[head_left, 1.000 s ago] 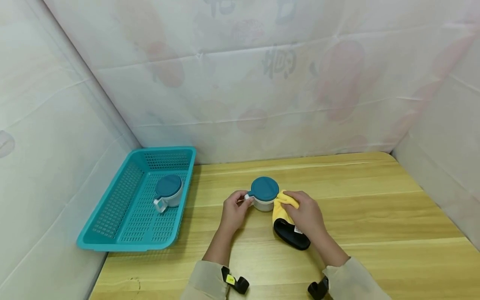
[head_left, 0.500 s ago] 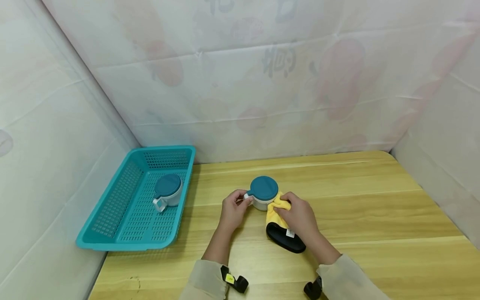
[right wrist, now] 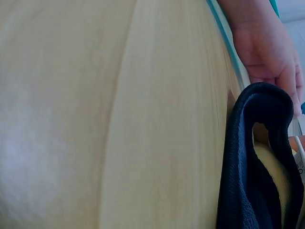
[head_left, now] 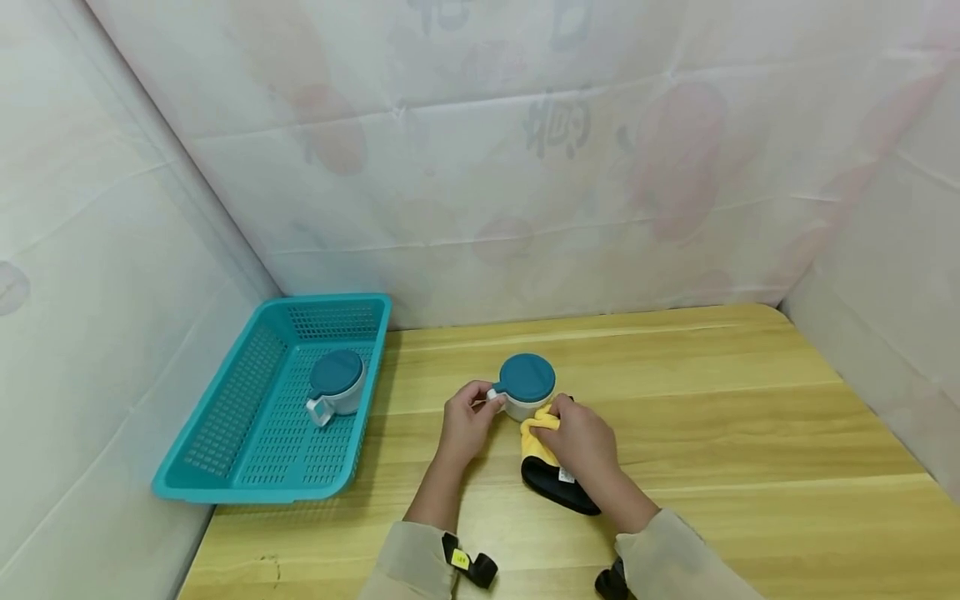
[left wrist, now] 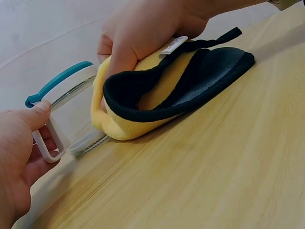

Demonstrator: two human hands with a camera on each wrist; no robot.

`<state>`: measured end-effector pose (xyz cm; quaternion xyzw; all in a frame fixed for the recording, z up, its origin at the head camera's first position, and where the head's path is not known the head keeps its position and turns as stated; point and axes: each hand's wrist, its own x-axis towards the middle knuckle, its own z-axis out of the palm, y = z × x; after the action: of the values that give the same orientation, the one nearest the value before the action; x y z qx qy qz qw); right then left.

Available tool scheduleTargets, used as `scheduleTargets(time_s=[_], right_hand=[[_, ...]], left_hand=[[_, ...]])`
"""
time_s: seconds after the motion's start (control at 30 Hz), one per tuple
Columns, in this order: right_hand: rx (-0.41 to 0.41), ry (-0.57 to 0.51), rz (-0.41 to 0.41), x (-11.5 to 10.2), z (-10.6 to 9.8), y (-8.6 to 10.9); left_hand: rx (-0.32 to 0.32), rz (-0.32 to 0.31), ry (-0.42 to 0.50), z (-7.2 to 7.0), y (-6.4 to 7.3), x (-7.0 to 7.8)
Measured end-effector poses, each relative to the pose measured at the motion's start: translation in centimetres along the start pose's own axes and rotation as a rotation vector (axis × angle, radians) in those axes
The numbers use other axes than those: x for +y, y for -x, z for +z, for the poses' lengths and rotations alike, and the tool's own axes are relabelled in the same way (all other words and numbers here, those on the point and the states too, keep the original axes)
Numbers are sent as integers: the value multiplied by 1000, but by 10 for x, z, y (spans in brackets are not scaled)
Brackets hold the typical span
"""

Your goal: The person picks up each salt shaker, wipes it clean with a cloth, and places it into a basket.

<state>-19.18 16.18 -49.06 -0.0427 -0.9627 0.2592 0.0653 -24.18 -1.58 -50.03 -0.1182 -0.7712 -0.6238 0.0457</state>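
A clear jar [left wrist: 71, 107] with a white rim and handle and a blue-green lid [head_left: 527, 377] stands upright on the table. My left hand [head_left: 467, 423] pinches its white handle [left wrist: 50, 143] between thumb and fingers. On the jar's near right side, my right hand [head_left: 583, 442] grips a folded yellow cloth [head_left: 538, 440] with a black edge band [head_left: 557, 485] and a small white tag. The cloth touches the glass low on its side. In the right wrist view the black band [right wrist: 238, 157] fills the lower right, and the right fingers are mostly hidden.
A turquoise plastic basket [head_left: 255, 492] stands at the table's left end. Inside it lies a similar lidded jar [head_left: 337, 383] with a white handle. Patterned white cloth walls [head_left: 487, 183] enclose the wooden table [head_left: 735, 433] at the back and sides.
My right hand has slid left and toward me along the jar's side, carrying the yellow cloth round to its front. The left hand and the jar have hardly moved.
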Motion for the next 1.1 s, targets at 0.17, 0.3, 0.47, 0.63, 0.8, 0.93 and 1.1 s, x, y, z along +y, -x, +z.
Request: scheduleTargets(time_s=[0.17,0.3,0.47,0.63,0.8,0.93,1.1], right_hand=[[10,22,-41,-5,2,3],[46,19,-64,-7,3,7],[95,-14,-79,-7,5,11],[129,-54,-83,-7,4,12],[141,-56,-71,-3,-2,11],[125,-69,-60,1,-6,10],[129,-94,-50,10,-10,7]], left_hand=[[14,-27,-9,4,-5,-18],[12,-21,3,5,-4,-25],[11,-5,20,5,-3,-27],[5,31,20,5,-4,-29],[3,75,8,5,-4,-31],[1,83,6,5,-5,-32],[-20,58,17,2,-5,-31]])
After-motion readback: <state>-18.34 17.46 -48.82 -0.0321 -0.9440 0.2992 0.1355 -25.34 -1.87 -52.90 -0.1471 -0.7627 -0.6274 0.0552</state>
